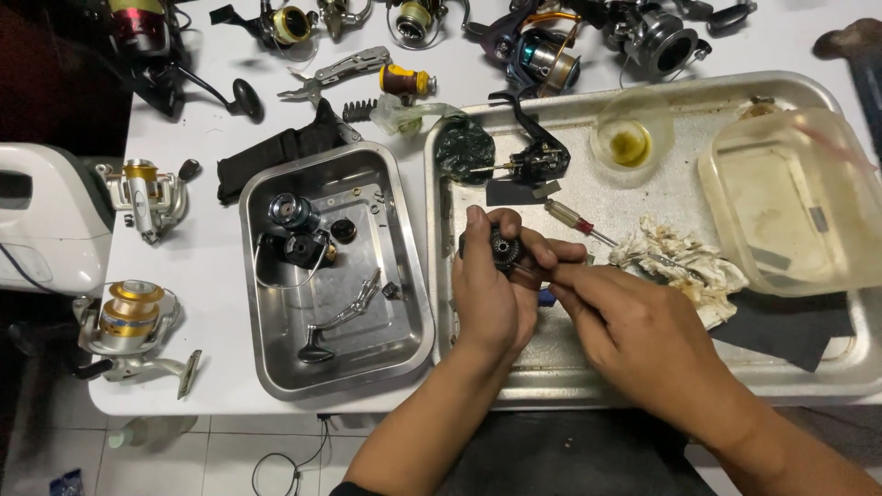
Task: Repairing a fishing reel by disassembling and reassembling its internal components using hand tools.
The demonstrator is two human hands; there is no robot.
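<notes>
My left hand grips a small black fishing-reel part over the large steel tray. My right hand pinches a thin tool with a blue handle tip and touches it to the black part. A screwdriver with a clear and red handle lies on the tray just beyond my fingers. A black reel body with its handle arm rests further back on the same tray.
A smaller steel tray at left holds a spool, a reel handle and small parts. A stained rag, a clear plastic box and an oily cup sit on the big tray. Several reels and a multi-tool lie around the white table.
</notes>
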